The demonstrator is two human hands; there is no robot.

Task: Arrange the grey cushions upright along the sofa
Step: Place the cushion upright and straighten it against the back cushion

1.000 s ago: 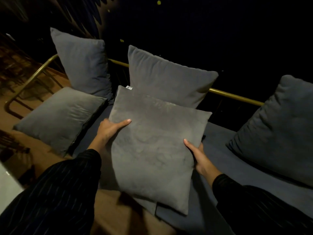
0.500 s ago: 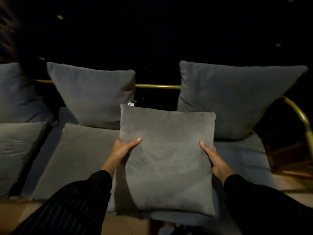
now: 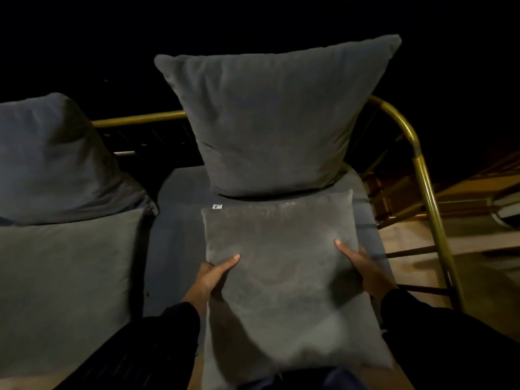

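I hold a square grey cushion [image 3: 284,280] by its two sides over the right end of the sofa seat [image 3: 180,220]. My left hand [image 3: 209,277] grips its left edge with the thumb on top. My right hand [image 3: 363,267] grips its right edge the same way. A small white tag [image 3: 217,206] sticks out at its far left corner. Just behind it a large blue-grey cushion [image 3: 270,119] stands upright against the backrest. On the left another large cushion [image 3: 56,161] leans upright, with a flat grey cushion [image 3: 64,291] lying before it.
A brass-coloured tube rail [image 3: 422,175] runs along the back of the sofa and curves down as the right armrest. Beyond it is a wooden floor [image 3: 464,263] and part of a dark round object [image 3: 506,215]. The surroundings are very dark.
I have carried the held cushion to the right along the sofa. It now sits in front of the rightmost upright cushion, lower and closer to the seat, and the view has swung right.
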